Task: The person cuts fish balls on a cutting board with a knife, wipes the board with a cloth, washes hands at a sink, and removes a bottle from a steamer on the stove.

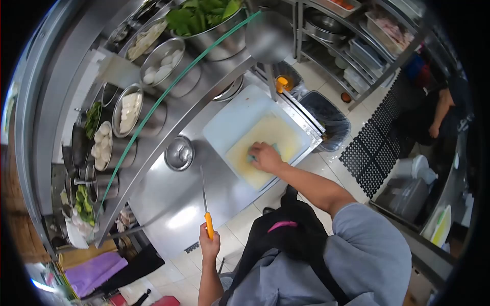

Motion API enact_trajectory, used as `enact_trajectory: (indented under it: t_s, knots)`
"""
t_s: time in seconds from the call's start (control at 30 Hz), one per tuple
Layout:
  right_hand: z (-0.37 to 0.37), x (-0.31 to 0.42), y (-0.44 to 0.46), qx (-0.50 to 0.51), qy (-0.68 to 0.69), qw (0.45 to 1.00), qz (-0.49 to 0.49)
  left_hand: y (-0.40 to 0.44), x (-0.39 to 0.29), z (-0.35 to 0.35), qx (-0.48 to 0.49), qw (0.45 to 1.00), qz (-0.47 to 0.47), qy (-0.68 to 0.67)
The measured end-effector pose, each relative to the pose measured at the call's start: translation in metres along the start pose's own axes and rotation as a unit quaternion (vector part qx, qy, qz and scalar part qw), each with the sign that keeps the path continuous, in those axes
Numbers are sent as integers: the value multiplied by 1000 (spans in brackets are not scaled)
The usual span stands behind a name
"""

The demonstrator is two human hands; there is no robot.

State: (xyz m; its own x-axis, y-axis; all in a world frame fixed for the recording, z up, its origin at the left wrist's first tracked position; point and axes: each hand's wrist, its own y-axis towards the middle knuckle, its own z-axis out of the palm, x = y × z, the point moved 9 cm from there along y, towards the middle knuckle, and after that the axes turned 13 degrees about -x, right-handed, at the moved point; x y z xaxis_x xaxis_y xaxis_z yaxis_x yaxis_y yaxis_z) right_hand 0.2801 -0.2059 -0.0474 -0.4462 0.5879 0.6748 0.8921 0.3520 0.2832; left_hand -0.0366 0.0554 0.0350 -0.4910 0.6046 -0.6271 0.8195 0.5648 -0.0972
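Head cam shows the right hand (265, 157) down on a big pale cutting board (229, 117), fingers curled over a blue-green cloth-looking thing (277, 148). Most of that is covered by the palm, so I can't tell if it's a cloth or a sponge, but bits poke out on both sides. It's sitting on the yellowish part of the board, towards the near half. Left hand (210, 245) is off the near left side of the board, fingers wrapped shut around the orange handle of a long knife (208, 218), blade pointing away from the body and clear of the board. Board's on a shiny metal counter (168, 201), and just left of it there's a small metal bowl (179, 153). Past the board's far left side is a raised shelf with a pot of leafy greens (219, 47) and a metal tub of round white things (186, 84), plus a green strip (204, 53) running across. Right of the board is a lined bin (342, 133), and well beyond that another person's hand (434, 130) hangs at the edge.
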Motion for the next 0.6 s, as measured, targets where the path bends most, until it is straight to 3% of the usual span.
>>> enact_trajectory:
  t_s: [0.03,0.07,0.13,0.17,0.23,0.27,0.37,0.43,0.47,0.57,0.6]
  knots:
    - [16,22,-6,68,63,993,-75,-8,15,0,-6,999,-29,-42]
    - [18,31,3,71,66,992,-82,-12,25,1,-12,995,-55,-85]
    - [-1,42,28,-50,66,996,-44,-21,27,0,-24,995,-47,-91]
    - [9,46,23,-44,67,995,-51,-25,25,1,-31,994,-36,-98]
    - [29,61,10,-36,-82,987,-131,-36,26,-1,-51,993,-33,-104]
    - [29,66,12,-34,-83,986,-141,-40,29,-3,-54,991,-52,-113]
    - [30,48,19,43,-73,988,-130,-64,53,-2,-63,983,-88,-148]
    - [-1,4,40,-49,-42,996,-65,-84,65,3,-68,981,-78,-165]
    - [-7,-3,53,-48,-47,995,-71,-88,66,6,-70,979,-79,-172]
    - [-21,-16,70,-47,-7,999,-25,-93,58,12,-68,995,-36,-71]
    - [-39,-28,72,-133,11,990,48,-79,58,16,-71,997,-20,20]
